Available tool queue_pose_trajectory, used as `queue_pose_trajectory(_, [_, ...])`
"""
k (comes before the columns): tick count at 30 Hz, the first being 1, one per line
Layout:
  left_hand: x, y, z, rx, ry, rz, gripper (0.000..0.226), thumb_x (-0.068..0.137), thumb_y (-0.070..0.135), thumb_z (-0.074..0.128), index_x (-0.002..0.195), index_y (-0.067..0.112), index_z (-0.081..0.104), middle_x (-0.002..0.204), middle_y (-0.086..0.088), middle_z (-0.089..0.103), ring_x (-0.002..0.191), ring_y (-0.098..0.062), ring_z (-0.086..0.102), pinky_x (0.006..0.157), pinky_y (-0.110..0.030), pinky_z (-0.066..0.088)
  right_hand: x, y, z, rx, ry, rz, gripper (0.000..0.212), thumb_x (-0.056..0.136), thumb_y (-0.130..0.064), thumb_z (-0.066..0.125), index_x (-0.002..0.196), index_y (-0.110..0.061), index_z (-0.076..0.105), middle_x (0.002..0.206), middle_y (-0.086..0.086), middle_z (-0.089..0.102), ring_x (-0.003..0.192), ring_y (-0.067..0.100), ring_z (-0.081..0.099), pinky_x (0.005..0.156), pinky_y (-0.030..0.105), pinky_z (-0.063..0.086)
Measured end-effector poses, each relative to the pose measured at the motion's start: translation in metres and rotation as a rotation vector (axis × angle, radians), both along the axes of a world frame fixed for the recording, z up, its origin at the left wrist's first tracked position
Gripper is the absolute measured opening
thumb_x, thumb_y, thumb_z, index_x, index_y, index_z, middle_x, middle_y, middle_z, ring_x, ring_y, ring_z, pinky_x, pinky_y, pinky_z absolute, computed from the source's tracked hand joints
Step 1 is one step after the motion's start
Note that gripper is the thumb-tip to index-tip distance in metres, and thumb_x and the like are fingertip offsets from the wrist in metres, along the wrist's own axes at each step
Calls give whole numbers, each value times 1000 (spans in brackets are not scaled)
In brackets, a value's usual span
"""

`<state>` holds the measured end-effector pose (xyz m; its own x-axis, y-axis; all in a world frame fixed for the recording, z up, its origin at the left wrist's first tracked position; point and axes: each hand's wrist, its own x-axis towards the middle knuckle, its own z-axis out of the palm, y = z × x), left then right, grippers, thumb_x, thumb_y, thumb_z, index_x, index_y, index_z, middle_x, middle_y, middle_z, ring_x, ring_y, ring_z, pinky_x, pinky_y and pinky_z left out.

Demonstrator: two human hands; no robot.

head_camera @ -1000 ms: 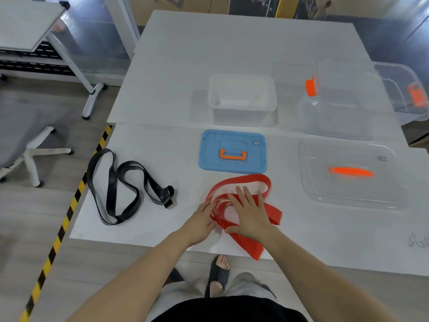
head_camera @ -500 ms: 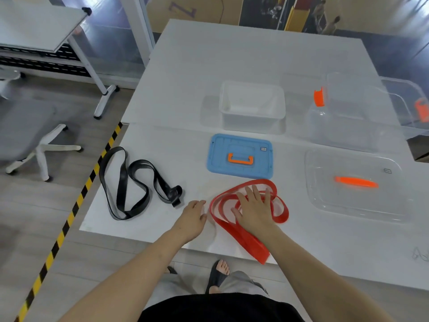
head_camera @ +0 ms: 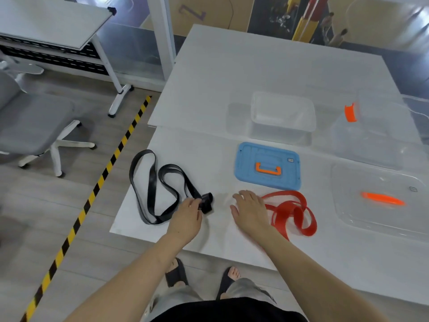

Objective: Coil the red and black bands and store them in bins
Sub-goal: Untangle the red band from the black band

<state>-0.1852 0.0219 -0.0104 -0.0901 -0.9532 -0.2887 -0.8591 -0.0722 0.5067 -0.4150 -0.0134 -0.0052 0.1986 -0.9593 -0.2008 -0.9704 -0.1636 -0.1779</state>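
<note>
Left grip (head_camera: 186, 213) now closes its fingers on the rolled end of the long black rubber band (head_camera: 153, 182), while a second ago both hands pressed the flat red rubber band (head_camera: 293, 211). Right grip (head_camera: 249, 211) is open and empty, the red band just right of it on the white table (head_camera: 232, 73). I judge the work turns to black. Counted: two bands, two bins beyond, two lids.
</note>
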Motion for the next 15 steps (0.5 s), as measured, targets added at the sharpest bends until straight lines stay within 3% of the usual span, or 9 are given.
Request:
queue_pose_trajectory(3, [40,2,0,-61,-39,114,38,103,18,52,139,10,59,137,-12,56,121,-32,58,92,-44,56,50,-4,-2,12,-47,78,42,99,-39,58,135,-17,62,141,6,63,131,31,58,101,46,47])
queue_pose_trajectory(7, [97,8,-10,-46,-151,247,40,95,17,65,135,8,62,134,-20,56,121,-40,57,87,-47,56,108,-14,-8,126,-50,170,65,98,-52,57,151,-17,45,158,7,45,149,29,40,118,45,34])
queue_pose_trajectory(10, [127,11,-19,95,-96,309,48,99,20,60,145,12,50,151,-23,38,139,-43,37,106,-51,47,134,-21,-20,246,-31,103,88,95,-62,58,163,-18,23,173,11,20,161,32,17,129,54,16])
queue_pose_trajectory(12, [141,8,-25,150,18,356,56,100,16,60,153,13,42,157,-24,27,145,-43,29,114,-49,39,146,-26,-27,292,-34,48,93,94,-66,58,164,-19,19,173,11,19,160,33,19,128,59,14])
queue_pose_trajectory(15, [160,-5,-37,169,186,498,66,95,11,67,153,8,35,148,-25,37,133,-42,45,109,-47,44,166,-39,-35,273,-82,-34,93,94,-69,53,163,-15,22,167,9,33,153,31,35,126,56,20])
